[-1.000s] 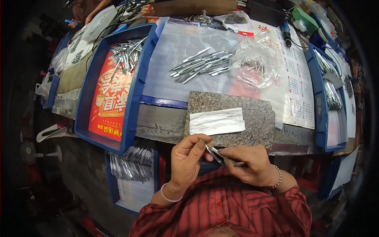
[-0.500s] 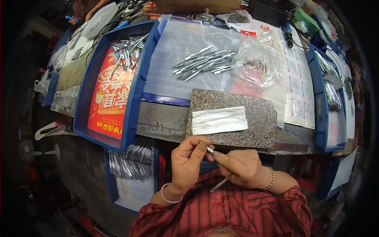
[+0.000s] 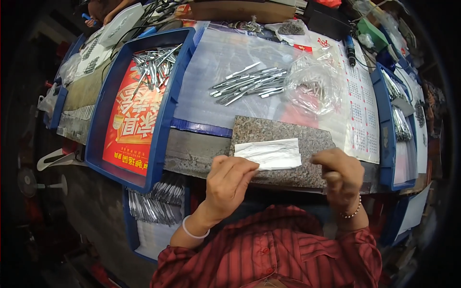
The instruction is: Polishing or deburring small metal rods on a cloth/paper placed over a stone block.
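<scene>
A folded strip of white paper (image 3: 268, 152) lies on a speckled granite slab (image 3: 307, 137) at the table's near edge. My left hand (image 3: 228, 185) is closed, its fingertips pressed together at the paper's lower left corner. Whatever those fingers hold, if anything, is hidden. Over the slab's right side is my right hand (image 3: 340, 177), fingers curled and smeared by motion, so its contents do not show. Beyond the slab, a pile of slim metal rods (image 3: 249, 82) rests on plastic sheeting (image 3: 211, 57), beside a clear plastic bag (image 3: 314, 86) with small pale metal pieces inside.
A blue tray (image 3: 165, 129) at left holds more rods on a red sheet. Below it sits another blue tray (image 3: 137, 240) with many metal pieces. A third blue tray (image 3: 386, 127) stands at right, near a blue-and-black tool (image 3: 351, 50). Another person's hand (image 3: 109, 18) shows far left.
My hands have come apart from around a slim metal rod. The left moved up to the paper's edge, the right swung to the right. The rod no longer shows.
</scene>
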`<state>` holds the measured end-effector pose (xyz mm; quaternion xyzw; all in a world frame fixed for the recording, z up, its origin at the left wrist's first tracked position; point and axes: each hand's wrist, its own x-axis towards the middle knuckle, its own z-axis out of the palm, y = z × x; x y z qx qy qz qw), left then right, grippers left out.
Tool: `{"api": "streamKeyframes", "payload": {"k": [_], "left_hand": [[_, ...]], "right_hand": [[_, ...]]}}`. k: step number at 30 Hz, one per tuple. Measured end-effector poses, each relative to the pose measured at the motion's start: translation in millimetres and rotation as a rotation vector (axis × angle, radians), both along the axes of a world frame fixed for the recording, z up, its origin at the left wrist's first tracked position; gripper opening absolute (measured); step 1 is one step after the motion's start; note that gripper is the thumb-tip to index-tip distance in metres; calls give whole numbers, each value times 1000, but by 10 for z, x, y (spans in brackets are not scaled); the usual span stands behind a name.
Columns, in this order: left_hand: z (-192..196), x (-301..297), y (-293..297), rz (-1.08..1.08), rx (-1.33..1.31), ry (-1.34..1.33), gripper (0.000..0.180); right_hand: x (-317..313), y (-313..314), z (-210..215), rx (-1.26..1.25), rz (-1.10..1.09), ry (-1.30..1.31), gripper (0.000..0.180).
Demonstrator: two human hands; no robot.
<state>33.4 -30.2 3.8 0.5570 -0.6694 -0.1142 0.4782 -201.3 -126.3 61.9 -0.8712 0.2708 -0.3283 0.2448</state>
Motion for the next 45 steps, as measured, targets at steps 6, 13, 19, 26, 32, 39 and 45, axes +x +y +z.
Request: {"api": "streamKeyframes", "payload": {"k": [6,13,19,26,32,39,45], "left_hand": [[-217,-20,-76,31,-11,-251,23],[-218,24,-74,-16,8,-248,25],[-227,21,-109,-5,36,-218,28],[-199,86,-49,-13,79,-223,29],[-145,246,-39,-21,106,-212,27],[-137,293,17,-28,133,-223,17],[-182,317,22,-22,137,-246,17]], "right_hand": [[136,-29,-71,150,92,31,37],[292,-39,39,48,128,303,24],[286,-149,-173,215,100,86,20],[555,-52,114,-16,233,374,17],[647,-127,-244,192,171,115,13],[945,78,-79,65,230,209,27],[821,-11,-210,285,194,84,29]]}}
